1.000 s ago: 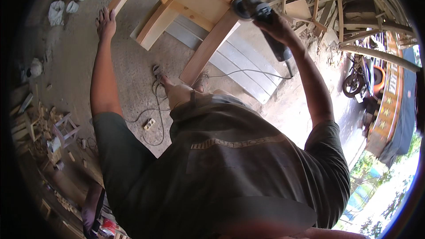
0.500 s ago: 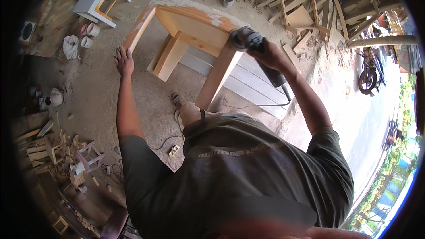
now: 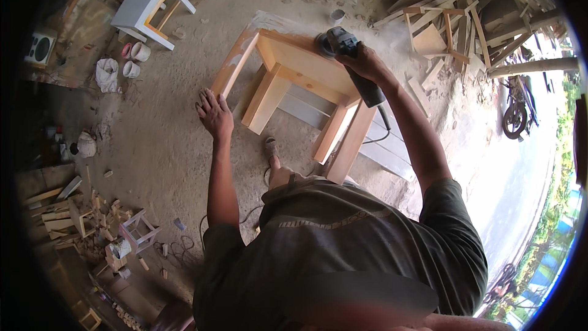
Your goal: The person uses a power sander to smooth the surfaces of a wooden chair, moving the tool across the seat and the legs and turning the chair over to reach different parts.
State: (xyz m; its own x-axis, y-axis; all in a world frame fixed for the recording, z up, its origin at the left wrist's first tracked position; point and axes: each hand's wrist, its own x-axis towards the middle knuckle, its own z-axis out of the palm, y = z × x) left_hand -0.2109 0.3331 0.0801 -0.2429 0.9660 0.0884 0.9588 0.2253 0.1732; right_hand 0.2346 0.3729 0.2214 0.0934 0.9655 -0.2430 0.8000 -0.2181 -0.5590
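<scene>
So, R hand (image 3: 366,64) grips dark tubular grinder (image 3: 365,89), round head (image 3: 324,45) at pale wood frame (image 3: 306,62); L hand (image 3: 215,115) unclenched, at flat leg (image 3: 235,66).

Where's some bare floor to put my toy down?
The floor is bare between the white bag and the left hand, and between the white table and the wooden furniture. Crowded: the wood pile upper right, the wood scraps lower left, and the furniture's edge, where the right hand holds a power tool.
</scene>
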